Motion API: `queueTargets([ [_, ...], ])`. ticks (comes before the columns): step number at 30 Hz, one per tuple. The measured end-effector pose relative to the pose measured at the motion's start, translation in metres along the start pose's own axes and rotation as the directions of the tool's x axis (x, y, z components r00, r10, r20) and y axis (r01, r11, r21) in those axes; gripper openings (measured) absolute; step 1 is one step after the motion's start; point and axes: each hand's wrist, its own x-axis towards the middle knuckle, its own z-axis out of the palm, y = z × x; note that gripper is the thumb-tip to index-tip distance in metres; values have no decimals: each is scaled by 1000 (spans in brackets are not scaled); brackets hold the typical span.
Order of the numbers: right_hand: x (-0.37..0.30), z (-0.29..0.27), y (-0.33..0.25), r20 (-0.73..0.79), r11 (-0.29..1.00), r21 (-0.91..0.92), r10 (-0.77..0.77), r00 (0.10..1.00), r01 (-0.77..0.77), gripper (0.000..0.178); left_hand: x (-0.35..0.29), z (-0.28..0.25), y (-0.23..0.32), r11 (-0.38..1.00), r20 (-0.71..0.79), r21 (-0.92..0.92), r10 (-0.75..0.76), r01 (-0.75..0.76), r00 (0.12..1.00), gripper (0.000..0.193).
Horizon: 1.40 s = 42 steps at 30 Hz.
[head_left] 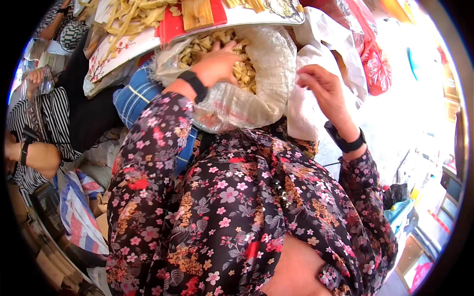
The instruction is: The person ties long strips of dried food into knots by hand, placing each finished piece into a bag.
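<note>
Reaching into sack (256,93) — left hand (217,64) fingers on chips (244,69)

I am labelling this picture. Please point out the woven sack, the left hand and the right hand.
woven sack (269,84), head view, its white side wall.
left hand (217,64), head view, back of hand.
right hand (323,89), head view, middle of hand.

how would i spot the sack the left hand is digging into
Start at the flowered tray of pale strips along the top; the sack sits right below its edge. It is woven, see-through white, open-mouthed and full of small tan chips, with the left hand inside. The plain white bag beside it shows no contents.
</note>
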Motion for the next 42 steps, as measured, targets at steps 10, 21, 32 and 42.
queueTargets([
  [10, 3, -136, 101, -500, 965, -116, 146, 853, -233, 19, -66, 16, -69, 929, 68, -261, -252, 261, 965, 59],
  [21, 130, -229, 269, -134, 691, -664, 264, 955, -285, 31, 25, -4, 33, 991, 32, 54, -121, 119, 992, 51],
  [32, 255, -236, 375, -117, 454, -827, 438, 891, -332, 29, 52, -14, 27, 977, 41, 62, -204, 202, 978, 62],
  [42, 253, -230, 400, -99, 336, -895, 492, 865, -293, 27, 56, -15, 25, 979, 13, -22, -201, 201, 980, 41],
])
